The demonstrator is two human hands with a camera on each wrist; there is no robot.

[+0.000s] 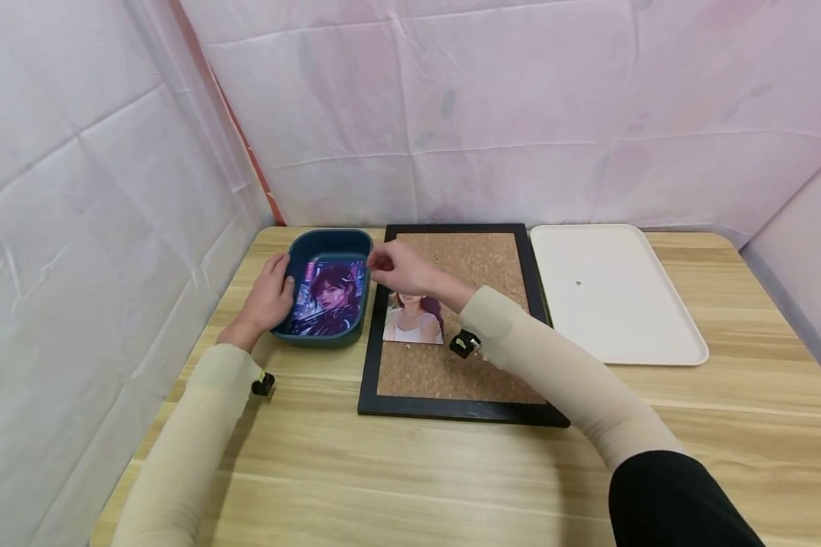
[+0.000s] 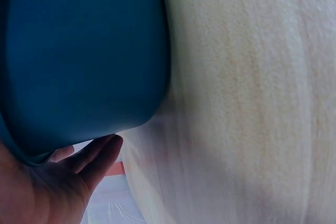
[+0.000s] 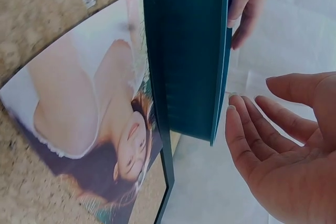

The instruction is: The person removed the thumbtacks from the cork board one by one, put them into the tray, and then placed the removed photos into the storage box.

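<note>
Bin (image 1: 328,247) left of corkboard (image 1: 475,258); tray (image 1: 616,304) right; photo (image 1: 413,323) on corkboard.

A small blue tub (image 1: 328,289) sits at the middle left of the head view. A purple picture (image 1: 330,296) of a person lies flat inside it, filling the bottom.

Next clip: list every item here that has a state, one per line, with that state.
blue bin: upright on the table, a purple-toned photo lying inside.
left hand: resting against the bin's left wall.
right hand: raised over the bin's right rim, fingers relaxed, holding nothing.
portrait photo: lying flat on the cork board.
cork board: flat on the table.
white tray: flat, one tiny dark speck on it.
</note>
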